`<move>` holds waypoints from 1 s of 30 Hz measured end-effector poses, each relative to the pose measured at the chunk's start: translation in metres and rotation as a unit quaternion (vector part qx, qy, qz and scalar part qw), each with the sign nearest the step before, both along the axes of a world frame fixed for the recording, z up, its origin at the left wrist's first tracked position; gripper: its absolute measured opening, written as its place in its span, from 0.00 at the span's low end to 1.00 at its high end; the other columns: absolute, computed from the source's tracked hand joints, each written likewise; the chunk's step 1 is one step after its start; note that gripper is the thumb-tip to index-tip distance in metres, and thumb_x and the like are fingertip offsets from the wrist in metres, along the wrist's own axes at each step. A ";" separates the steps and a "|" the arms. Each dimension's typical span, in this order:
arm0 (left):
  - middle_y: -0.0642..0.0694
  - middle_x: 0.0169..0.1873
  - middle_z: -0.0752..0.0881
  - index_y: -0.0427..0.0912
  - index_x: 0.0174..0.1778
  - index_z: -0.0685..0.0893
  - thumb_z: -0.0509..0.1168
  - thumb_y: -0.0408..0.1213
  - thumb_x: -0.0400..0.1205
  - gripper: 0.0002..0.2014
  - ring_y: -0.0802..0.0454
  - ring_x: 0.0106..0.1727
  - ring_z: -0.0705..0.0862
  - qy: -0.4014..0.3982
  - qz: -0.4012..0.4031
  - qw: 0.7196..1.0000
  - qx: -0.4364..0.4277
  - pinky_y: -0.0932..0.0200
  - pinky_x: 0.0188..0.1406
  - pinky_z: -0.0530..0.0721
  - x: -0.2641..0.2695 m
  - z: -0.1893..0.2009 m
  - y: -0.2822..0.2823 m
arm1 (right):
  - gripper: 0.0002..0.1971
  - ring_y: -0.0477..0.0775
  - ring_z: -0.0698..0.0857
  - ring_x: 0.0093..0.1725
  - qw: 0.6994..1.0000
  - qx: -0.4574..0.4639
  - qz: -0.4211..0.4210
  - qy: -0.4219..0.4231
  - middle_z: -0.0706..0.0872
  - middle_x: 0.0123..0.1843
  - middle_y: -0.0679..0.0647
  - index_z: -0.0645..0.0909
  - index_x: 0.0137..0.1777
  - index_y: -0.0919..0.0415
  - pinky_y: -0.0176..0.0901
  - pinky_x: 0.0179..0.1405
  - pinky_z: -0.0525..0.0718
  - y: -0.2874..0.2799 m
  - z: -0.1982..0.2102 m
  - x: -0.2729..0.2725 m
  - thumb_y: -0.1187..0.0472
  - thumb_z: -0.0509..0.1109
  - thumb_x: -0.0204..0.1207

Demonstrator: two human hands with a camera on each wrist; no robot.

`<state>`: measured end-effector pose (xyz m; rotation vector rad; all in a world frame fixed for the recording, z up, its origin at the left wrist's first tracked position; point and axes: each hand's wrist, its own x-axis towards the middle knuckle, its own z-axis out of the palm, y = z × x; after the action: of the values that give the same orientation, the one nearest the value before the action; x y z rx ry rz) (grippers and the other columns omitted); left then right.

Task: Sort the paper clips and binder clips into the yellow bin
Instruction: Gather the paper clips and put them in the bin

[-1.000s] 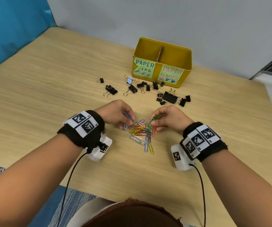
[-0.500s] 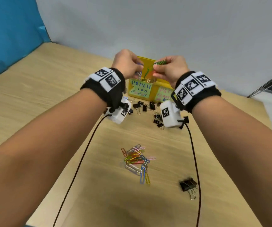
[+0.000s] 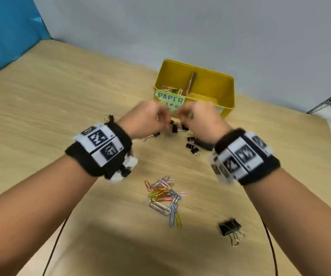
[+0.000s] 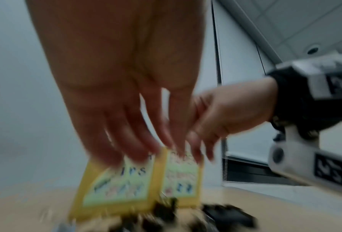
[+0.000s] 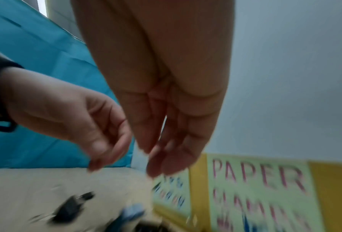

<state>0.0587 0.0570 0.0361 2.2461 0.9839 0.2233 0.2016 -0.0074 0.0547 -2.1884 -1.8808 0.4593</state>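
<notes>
Both empty, loose-fingered: left hand (image 3: 146,118), right hand (image 3: 202,120), before glossy yellow bin (image 3: 226,90); wiry paper clips (image 3: 164,196) nearer.

Left green paper label (image 3: 170,100) on yellow metal bin (image 3: 210,86): "PAPER" in blue letters; lower line partly hidden.
Right green paper label (image 5: 259,191): "PAPER" in pink; rest blurred.

An office-like room: a plain wooden desk (image 3: 61,100) against a grey wall (image 3: 180,26), a blue partition (image 3: 7,26), office ceiling panels (image 4: 305,23) overhead
</notes>
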 end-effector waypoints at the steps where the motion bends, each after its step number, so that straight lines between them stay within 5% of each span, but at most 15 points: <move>1: 0.51 0.46 0.84 0.44 0.55 0.84 0.68 0.31 0.76 0.12 0.51 0.49 0.84 0.074 -0.080 0.993 -0.055 0.72 0.39 0.75 -0.008 -0.006 -0.014 | 0.16 0.55 0.84 0.63 0.997 -0.069 0.034 -0.007 0.88 0.63 0.56 0.84 0.62 0.57 0.42 0.62 0.77 -0.019 -0.011 -0.003 0.68 0.61 0.79; 4: 0.49 0.65 0.78 0.49 0.72 0.73 0.73 0.37 0.72 0.31 0.53 0.62 0.77 0.229 -0.217 0.941 -0.119 0.62 0.60 0.77 -0.020 -0.030 -0.054 | 0.14 0.57 0.85 0.55 0.965 -0.246 0.091 -0.003 0.88 0.58 0.58 0.84 0.59 0.59 0.42 0.52 0.80 -0.063 -0.044 -0.020 0.61 0.60 0.81; 6: 0.45 0.64 0.75 0.47 0.71 0.74 0.76 0.44 0.68 0.34 0.47 0.66 0.73 0.247 -0.211 0.944 -0.066 0.52 0.68 0.76 -0.023 -0.042 -0.075 | 0.14 0.60 0.85 0.57 0.967 -0.242 0.084 0.002 0.86 0.58 0.60 0.83 0.62 0.58 0.46 0.54 0.81 -0.083 -0.060 -0.030 0.59 0.61 0.81; 10: 0.46 0.58 0.74 0.44 0.67 0.74 0.77 0.48 0.65 0.35 0.47 0.63 0.72 0.235 -0.205 0.949 -0.051 0.53 0.66 0.76 -0.035 -0.049 -0.097 | 0.16 0.61 0.82 0.59 0.974 -0.210 0.083 0.009 0.81 0.60 0.61 0.79 0.65 0.57 0.45 0.58 0.77 -0.113 -0.066 -0.041 0.64 0.60 0.80; 15: 0.45 0.64 0.71 0.47 0.70 0.70 0.77 0.44 0.65 0.37 0.46 0.66 0.68 0.245 -0.176 0.953 0.002 0.50 0.68 0.74 -0.050 -0.052 -0.106 | 0.35 0.59 0.76 0.65 0.969 -0.244 0.028 0.019 0.73 0.65 0.58 0.68 0.73 0.57 0.49 0.66 0.77 -0.142 -0.056 -0.050 0.49 0.76 0.68; 18: 0.42 0.61 0.74 0.44 0.65 0.74 0.73 0.39 0.72 0.26 0.44 0.62 0.74 0.212 -0.159 0.964 0.018 0.53 0.62 0.76 -0.050 -0.058 -0.112 | 0.41 0.59 0.75 0.65 0.974 -0.225 0.011 -0.017 0.72 0.66 0.58 0.67 0.73 0.58 0.52 0.66 0.78 -0.145 -0.064 -0.062 0.45 0.78 0.63; 23: 0.38 0.51 0.84 0.38 0.53 0.80 0.65 0.32 0.78 0.09 0.49 0.44 0.77 0.175 -0.154 0.973 0.002 0.59 0.42 0.73 -0.041 -0.055 -0.115 | 0.25 0.60 0.80 0.61 0.986 -0.165 -0.003 0.003 0.78 0.63 0.61 0.74 0.65 0.63 0.45 0.57 0.78 -0.127 -0.069 -0.069 0.58 0.76 0.70; 28: 0.40 0.49 0.86 0.38 0.53 0.83 0.65 0.31 0.78 0.09 0.49 0.43 0.78 0.209 -0.139 0.968 -0.027 0.59 0.42 0.73 -0.040 -0.053 -0.099 | 0.12 0.56 0.82 0.51 0.989 -0.140 -0.009 0.044 0.86 0.53 0.59 0.83 0.55 0.63 0.38 0.45 0.74 -0.112 -0.071 -0.060 0.65 0.74 0.71; 30: 0.44 0.44 0.85 0.37 0.54 0.84 0.65 0.33 0.79 0.09 0.53 0.36 0.77 0.204 -0.133 0.968 -0.050 0.61 0.40 0.73 -0.041 -0.051 -0.093 | 0.10 0.52 0.80 0.43 0.986 -0.138 -0.026 0.091 0.83 0.42 0.54 0.85 0.53 0.64 0.40 0.43 0.80 -0.109 -0.072 -0.055 0.68 0.74 0.71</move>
<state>0.0178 -0.0358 -0.0153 2.3472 0.8563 -0.4145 0.1467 -0.1163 -0.0171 -2.2644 -1.7488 0.9254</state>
